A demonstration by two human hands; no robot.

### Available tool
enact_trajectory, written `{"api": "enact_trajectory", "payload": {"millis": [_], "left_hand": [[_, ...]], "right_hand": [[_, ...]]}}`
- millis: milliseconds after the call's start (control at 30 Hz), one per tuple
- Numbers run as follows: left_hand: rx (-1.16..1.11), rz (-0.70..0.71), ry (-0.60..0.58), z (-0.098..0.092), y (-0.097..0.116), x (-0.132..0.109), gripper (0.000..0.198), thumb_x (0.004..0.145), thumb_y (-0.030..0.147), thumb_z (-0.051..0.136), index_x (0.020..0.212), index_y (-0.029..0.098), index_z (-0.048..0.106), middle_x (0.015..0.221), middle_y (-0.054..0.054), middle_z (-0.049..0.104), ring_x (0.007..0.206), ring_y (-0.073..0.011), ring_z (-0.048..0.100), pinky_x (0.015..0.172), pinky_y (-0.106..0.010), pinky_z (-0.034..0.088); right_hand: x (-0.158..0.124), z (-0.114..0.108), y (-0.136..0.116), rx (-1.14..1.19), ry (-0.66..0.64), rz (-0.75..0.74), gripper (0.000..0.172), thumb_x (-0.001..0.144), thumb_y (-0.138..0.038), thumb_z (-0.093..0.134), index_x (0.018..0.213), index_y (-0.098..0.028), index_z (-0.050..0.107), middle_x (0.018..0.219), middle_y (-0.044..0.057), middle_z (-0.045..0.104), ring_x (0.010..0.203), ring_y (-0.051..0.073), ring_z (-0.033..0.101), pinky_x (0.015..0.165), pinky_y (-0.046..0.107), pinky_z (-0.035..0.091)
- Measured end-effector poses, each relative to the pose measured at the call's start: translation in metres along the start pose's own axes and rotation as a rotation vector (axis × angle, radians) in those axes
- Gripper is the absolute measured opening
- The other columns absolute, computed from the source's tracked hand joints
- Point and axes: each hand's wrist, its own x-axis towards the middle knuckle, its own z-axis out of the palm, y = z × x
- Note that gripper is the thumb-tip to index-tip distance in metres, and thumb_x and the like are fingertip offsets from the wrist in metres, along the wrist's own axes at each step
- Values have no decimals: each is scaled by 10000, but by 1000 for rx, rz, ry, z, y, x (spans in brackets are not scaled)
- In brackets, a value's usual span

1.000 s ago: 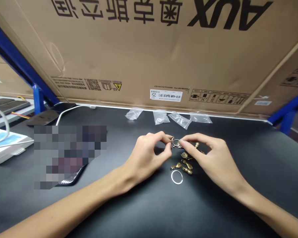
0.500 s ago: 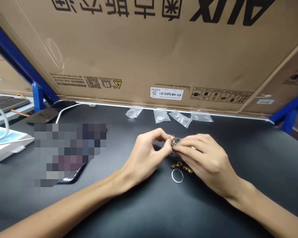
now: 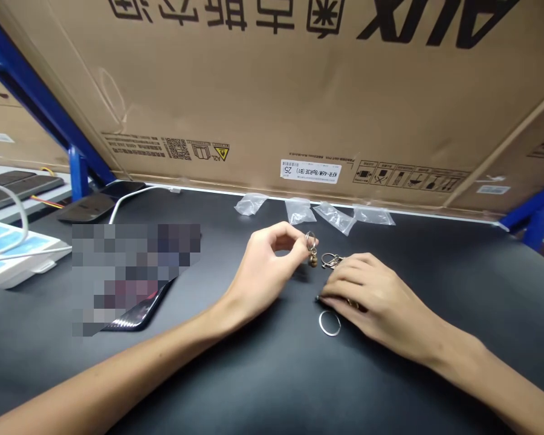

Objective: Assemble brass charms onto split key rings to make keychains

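Note:
My left hand [image 3: 276, 257] pinches a key ring [image 3: 310, 241] between thumb and forefinger, held up above the black table. A small brass gourd-shaped charm [image 3: 314, 259] hangs from that ring. My right hand [image 3: 367, 290] is low over the table, its fingers curled and pressed together. Something gold-coloured [image 3: 352, 303] shows between those fingers, too hidden to name. At its fingertips lies another key ring with a metal clasp [image 3: 330, 261], partly covered by the hand. A plain silver split ring [image 3: 329, 324] lies flat on the table just below the right hand.
Several small clear plastic bags [image 3: 334, 217] lie along the table's back edge, against a large cardboard box [image 3: 254, 90]. On the left are a phone [image 3: 136, 314], partly pixelated, a white cable [image 3: 122, 202], a dark flat device [image 3: 88, 208] and a white-blue box [image 3: 13, 248].
My hands have moved apart. The left now holds the key ring with its brass charm hanging; the right has come down, covering where brass pieces lay. The view has shifted slightly.

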Motion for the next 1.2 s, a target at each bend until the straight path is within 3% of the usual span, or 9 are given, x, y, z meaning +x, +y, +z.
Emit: {"api": "enact_trajectory", "payload": {"millis": [200,333,467,633,900,1200], "left_hand": [[-146,-42,-104,3,2,-2,202,930,358,569,857,171,593,1003,-59,742,955,-188,703,874,-300,537],[-36,8,-187,5,5,-7,176,942,333,534,858,182,569,924,-38,724,831,-164,692,772,-278,544],[190,155,-241,7,4,-11,82,907,214,537,860,191,600,796,10,695,724,-129,642,712,-250,506],[311,216,-298,9,-2,-11,104,917,206,501,903,192,603,847,-12,715,727,-145,645,716,-278,502],[353,265,-264,8,-3,-11,87,917,188,503,897,197,588,879,-8,721,758,-139,655,733,-264,491],[418,308,-255,7,-5,-12,69,912,200,516,884,198,580,908,-12,728,811,-161,666,776,-292,494]], "right_hand": [[5,-15,-8,248,216,432,84,913,-278,630,895,-238,702,912,1,741,815,177,683,749,295,529],[7,-17,-9,394,268,552,134,905,-356,642,892,-245,716,900,1,750,826,188,700,751,290,553],[6,-14,-10,438,294,562,132,897,-347,654,867,-235,718,865,5,752,790,186,711,731,287,568],[4,-14,-13,429,264,520,125,905,-322,641,877,-232,722,855,9,756,773,188,713,715,287,570],[4,-11,-17,283,336,511,70,886,-273,658,849,-253,714,807,-28,744,719,157,698,685,256,547],[2,-12,-18,271,304,407,82,913,-236,629,908,-240,711,834,-15,744,688,150,694,672,255,554]]}}
